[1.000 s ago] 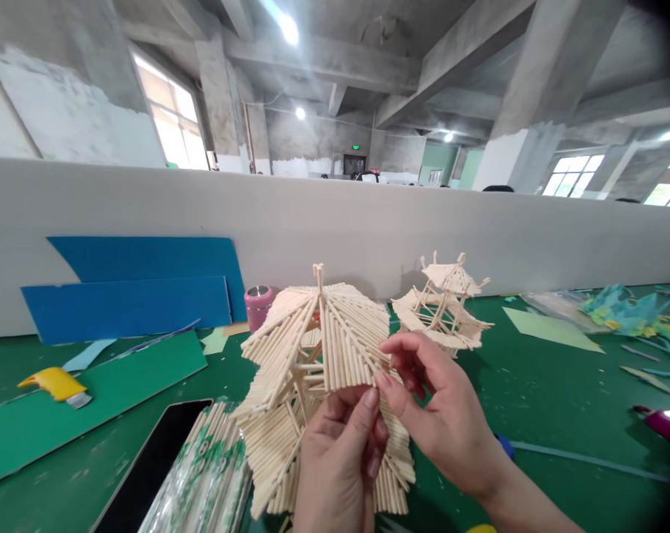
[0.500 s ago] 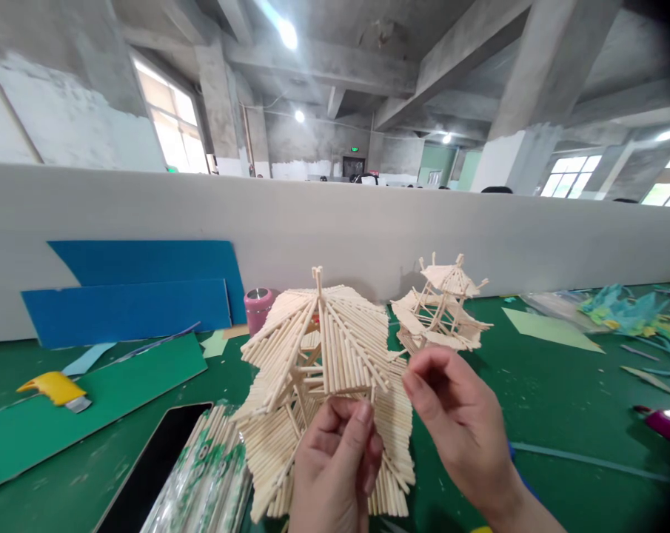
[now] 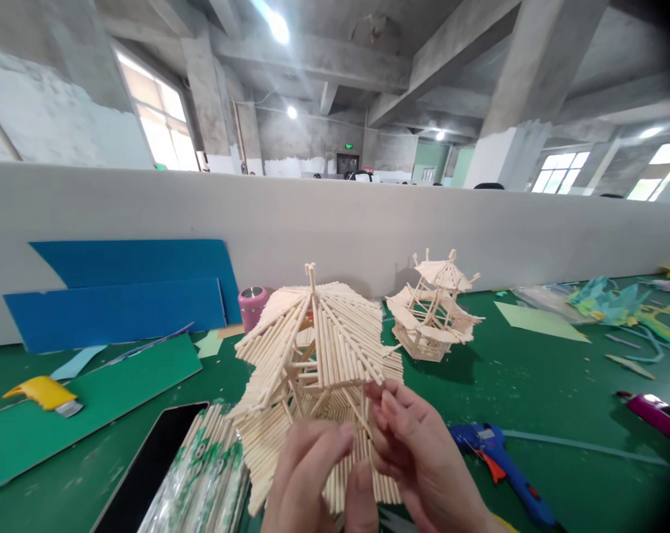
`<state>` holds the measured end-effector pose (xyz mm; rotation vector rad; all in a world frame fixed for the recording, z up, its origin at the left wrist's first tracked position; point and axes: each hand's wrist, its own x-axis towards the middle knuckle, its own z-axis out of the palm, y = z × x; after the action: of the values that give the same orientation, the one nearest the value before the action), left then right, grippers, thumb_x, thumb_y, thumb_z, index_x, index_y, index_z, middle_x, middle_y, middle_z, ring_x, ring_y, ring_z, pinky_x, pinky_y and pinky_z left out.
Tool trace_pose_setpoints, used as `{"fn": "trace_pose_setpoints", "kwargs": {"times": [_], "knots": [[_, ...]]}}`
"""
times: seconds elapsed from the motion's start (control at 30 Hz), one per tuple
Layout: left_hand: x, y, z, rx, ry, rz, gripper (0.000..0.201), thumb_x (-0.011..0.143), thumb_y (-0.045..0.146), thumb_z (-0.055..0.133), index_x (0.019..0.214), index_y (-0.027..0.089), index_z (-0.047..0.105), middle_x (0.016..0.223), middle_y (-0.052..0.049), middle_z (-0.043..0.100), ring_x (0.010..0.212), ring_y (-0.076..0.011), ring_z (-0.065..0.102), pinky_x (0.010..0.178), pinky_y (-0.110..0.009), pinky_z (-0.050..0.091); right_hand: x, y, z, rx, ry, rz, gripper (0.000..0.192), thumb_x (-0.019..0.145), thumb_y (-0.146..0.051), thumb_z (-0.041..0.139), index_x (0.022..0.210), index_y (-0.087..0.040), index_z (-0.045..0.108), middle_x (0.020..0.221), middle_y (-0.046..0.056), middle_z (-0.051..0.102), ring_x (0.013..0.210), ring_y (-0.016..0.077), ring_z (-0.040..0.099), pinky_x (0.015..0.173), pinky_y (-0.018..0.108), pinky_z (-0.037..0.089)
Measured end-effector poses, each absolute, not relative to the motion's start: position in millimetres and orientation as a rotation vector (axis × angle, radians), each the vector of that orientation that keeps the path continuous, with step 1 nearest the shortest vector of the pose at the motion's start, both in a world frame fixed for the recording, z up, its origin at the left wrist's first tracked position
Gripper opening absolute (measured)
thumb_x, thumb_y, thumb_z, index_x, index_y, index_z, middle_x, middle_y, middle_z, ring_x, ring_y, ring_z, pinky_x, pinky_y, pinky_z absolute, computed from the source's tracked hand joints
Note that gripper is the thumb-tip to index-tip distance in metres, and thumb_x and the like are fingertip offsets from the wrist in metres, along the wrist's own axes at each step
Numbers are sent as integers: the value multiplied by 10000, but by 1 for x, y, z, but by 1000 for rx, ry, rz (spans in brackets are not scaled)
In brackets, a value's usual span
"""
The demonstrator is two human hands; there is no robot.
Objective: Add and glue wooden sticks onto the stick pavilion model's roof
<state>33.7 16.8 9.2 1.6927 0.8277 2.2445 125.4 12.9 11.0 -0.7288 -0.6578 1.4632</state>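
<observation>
A pagoda model (image 3: 349, 348) of thin round wooden sticks stands in front of me, with a tiered, ribbed roof and a small peak. At the lower right corner of its upper roof, my right hand (image 3: 417, 451) has its thumb and fingers pinched together; what lies between them, if anything, is too small to make out. My left hand (image 3: 312, 481) is in front of the model's lower tier, thumb and fingers apart, with nothing visible in it. A blue glue gun (image 3: 504, 459) with an orange trigger lies to the right of my right hand.
A smaller stick pagoda (image 3: 437, 311) stands behind on the right. To the left are wrapped sticks (image 3: 195, 474), a black phone (image 3: 151, 466), a yellow cutter (image 3: 43, 392) and a pink flask (image 3: 252, 307). A white partition (image 3: 312, 215) borders the green table (image 3: 512, 385).
My right hand has moved left and down to the roof's corner, uncovering the glue gun. My left hand has dropped slightly, and its pinched fingers have parted.
</observation>
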Motion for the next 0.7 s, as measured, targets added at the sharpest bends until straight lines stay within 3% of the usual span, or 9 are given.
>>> {"fn": "trace_pose_setpoints", "kwargs": {"times": [0.13, 0.3, 0.7], "knots": [[16, 25, 15, 2176, 913, 2239, 298, 686, -8, 530, 921, 149, 627, 836, -47, 577, 741, -181, 540, 634, -318, 428, 121, 16, 22, -637, -525, 1553, 250, 698, -325, 713, 783, -145, 562, 491, -127, 277, 395, 3, 129, 361, 136, 129], [3, 30, 21, 2546, 1008, 2000, 338, 656, -11, 572, 973, 101, 608, 953, -101, 527, 821, -219, 515, 687, -371, 430, 116, 17, 26, -586, -402, 1544, 264, 662, -272, 747, 674, -163, 508, 484, -123, 304, 405, 5, 131, 357, 115, 143], [10, 35, 24, 2621, 1101, 1904, 289, 689, 48, 587, 975, 82, 618, 957, -137, 533, 789, -220, 503, 682, -360, 427, 106, 18, 29, -605, -154, 1563, 321, 510, -289, 815, 636, -161, 549, 416, -137, 338, 334, -15, 187, 304, 82, 180]]}}
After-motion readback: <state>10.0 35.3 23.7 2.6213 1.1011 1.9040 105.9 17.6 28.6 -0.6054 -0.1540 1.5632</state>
